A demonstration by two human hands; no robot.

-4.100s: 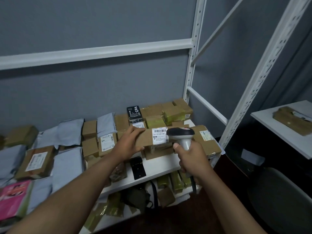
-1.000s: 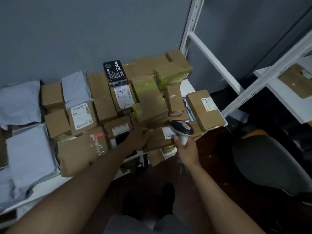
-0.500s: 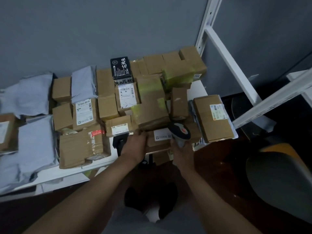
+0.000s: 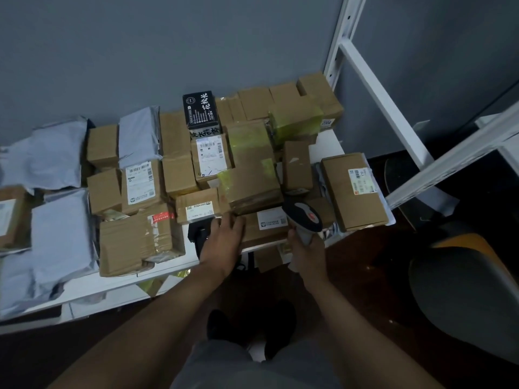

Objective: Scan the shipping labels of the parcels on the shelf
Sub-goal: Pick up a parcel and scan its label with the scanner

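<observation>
Grey wall, white shelf (image 4: 157, 272) stacked with boxes and mailers. Right hand (image 4: 307, 249) has its grip wrapped round the scanner (image 4: 303, 217), aimed at the front box (image 4: 266, 228); left hand (image 4: 223, 237) rests fingers against it. Looks mid-job, can't tell which labels are done.

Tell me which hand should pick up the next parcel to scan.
Left. The left hand holds no tool and rests against the front parcel, with labelled boxes beside it. The right hand grips the scanner.
</observation>
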